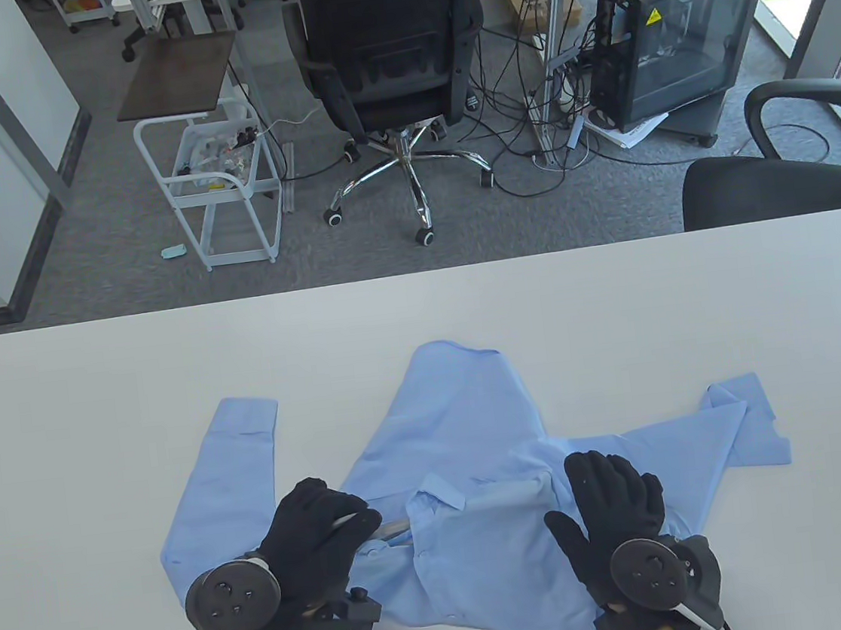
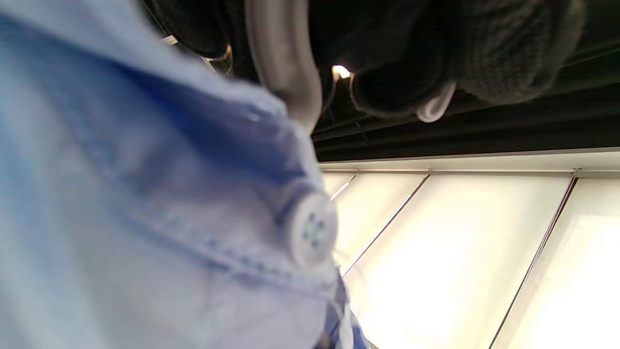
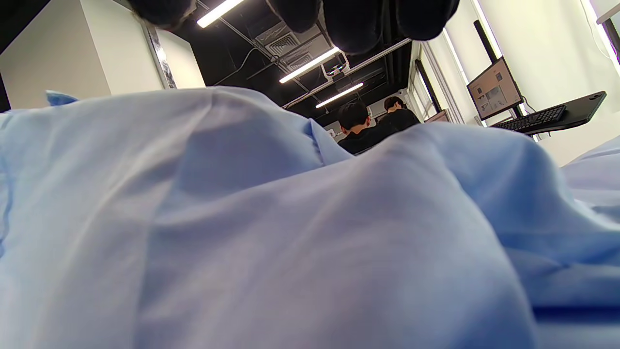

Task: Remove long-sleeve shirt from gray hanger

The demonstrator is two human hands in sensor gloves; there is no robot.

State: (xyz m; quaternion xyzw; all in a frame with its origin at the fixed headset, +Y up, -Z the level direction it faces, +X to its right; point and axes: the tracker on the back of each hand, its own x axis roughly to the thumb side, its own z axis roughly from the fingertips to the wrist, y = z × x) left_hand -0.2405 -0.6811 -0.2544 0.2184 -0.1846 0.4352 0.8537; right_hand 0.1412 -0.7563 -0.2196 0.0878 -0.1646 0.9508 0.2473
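Blue cotton fills both wrist views: the long-sleeve shirt (image 1: 477,475) lies spread on the white tabletop (image 1: 98,412), close to the near edge, with both hands on it. The left hand (image 1: 315,551) curls around a pale gray piece at the collar opening, which I take to be the hook end of the gray hanger (image 1: 392,528); the left wrist view shows a gray curved bar (image 2: 286,63) running under the gloved fingers (image 2: 508,48), just above a white button (image 2: 312,232) on the placket. The right hand (image 1: 613,509) rests flat on the shoulder cloth with its fingers spread, gripping nothing that shows.

By my reading the job is at an early stage (the hanger sits almost wholly inside the shirt, only a short gray stretch showing at the neck). What is left is to draw it out through the collar while the flat hand pins the fabric.

Farther out, the garment looks soft and rumpled, collar folded open. One sleeve bends up to the left, its cuff flat on the tabletop; the other trails right, its end creased over.
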